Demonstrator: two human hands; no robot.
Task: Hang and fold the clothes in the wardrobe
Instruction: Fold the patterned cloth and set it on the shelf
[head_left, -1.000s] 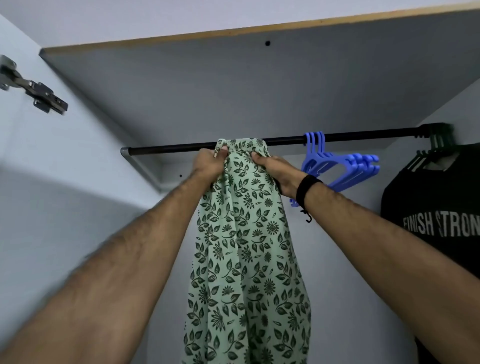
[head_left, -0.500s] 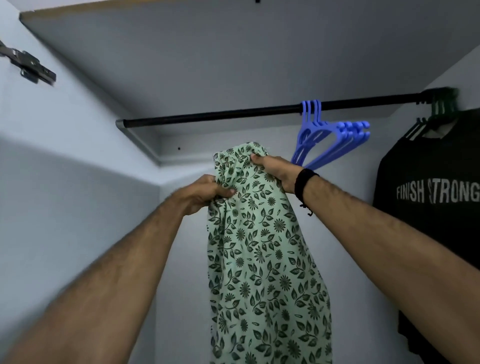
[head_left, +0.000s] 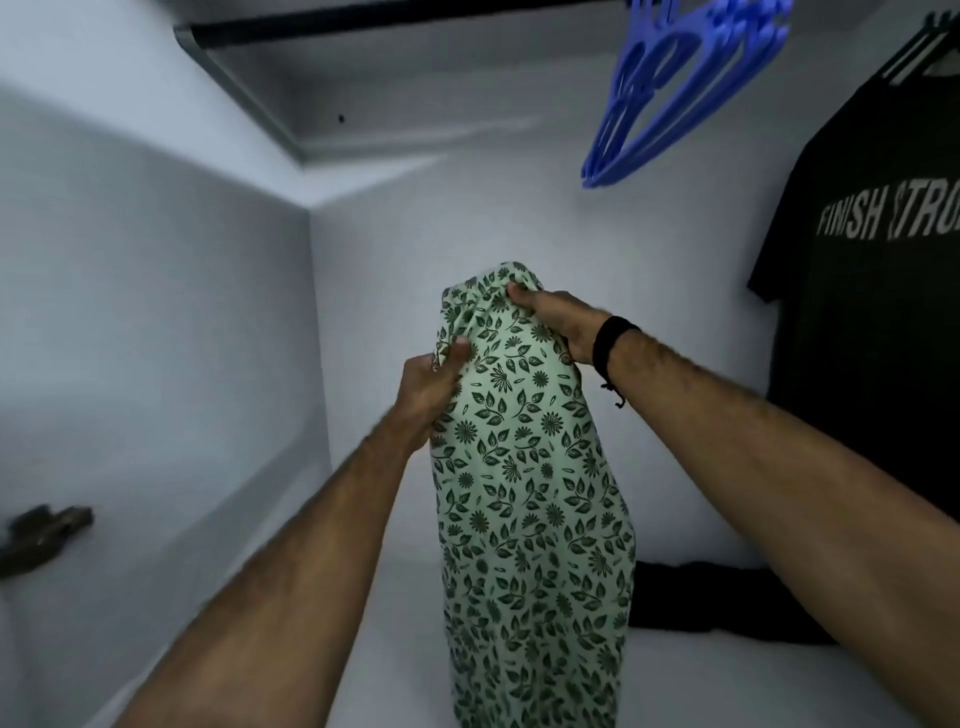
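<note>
The black T-shirt (head_left: 872, 322) hanging at the right read "FINISH STRO", the rest cut off by the frame edge. The green garment (head_left: 524, 493), pale with a dark leaf-and-flower print, hung bunched in front of the wardrobe's back wall, below the black rail (head_left: 311, 28). Both hands gripped its gathered top: the left hand (head_left: 428, 387) clenched on the left edge, the right hand (head_left: 558, 319) pinching the crown. Blue hangers (head_left: 675, 88) dangled overhead, apart from it. Dark folded cloth (head_left: 727, 603) lay on the shelf behind.

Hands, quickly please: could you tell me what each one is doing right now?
Left hand: closed, fingers gripping the green floral garment near its top.
Right hand: closed, pinching the same garment's top edge.
</note>
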